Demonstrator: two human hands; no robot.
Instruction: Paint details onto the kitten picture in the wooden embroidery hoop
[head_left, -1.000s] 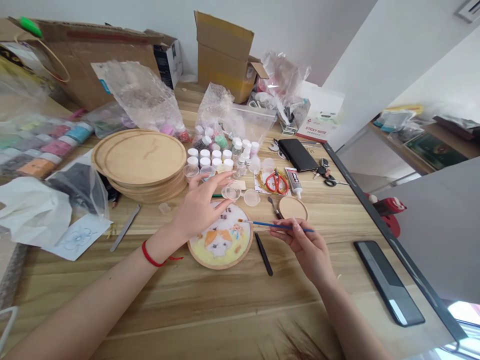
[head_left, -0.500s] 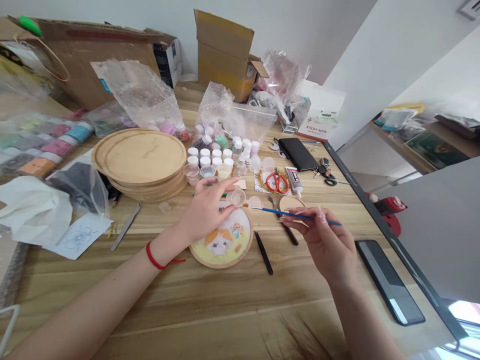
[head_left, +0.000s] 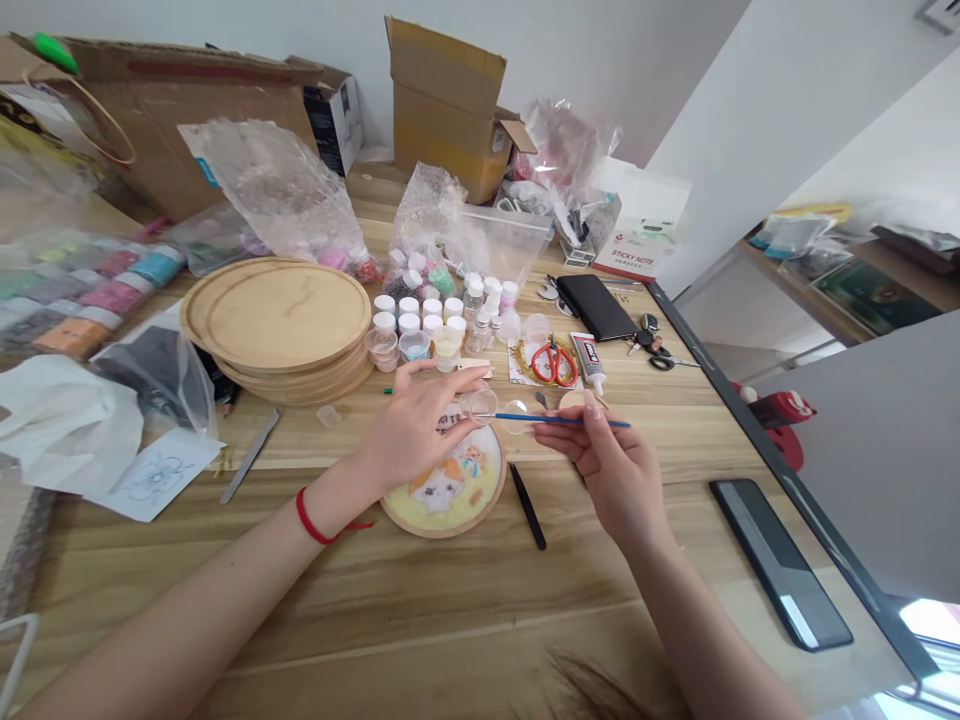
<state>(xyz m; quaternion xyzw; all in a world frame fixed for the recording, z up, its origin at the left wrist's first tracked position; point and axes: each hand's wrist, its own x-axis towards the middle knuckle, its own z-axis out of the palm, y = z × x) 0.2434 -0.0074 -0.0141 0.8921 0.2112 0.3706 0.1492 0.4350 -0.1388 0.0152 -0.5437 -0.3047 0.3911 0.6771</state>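
well, two hands are in view. the left hand is closed in a pinch on one small clear plastic cup, held over the top edge of a round wood-framed felt picture, and its fingers hide part of that picture. the right hand grips one thin blue paintbrush between thumb and fingertips, with the tip reaching the first cup; the bristles are hard to make out through the plastic. a second clear cup sits just beside the first, behind the brush. whatever the cups hold is too faint to tell. just right of the picture lies one pair of black tweezers. one small wooden disc is partly hidden behind the right hand. farther up the wooden tabletop stand at least ten white-lidded jars, the rear ones hidden, so i cannot count them exactly.
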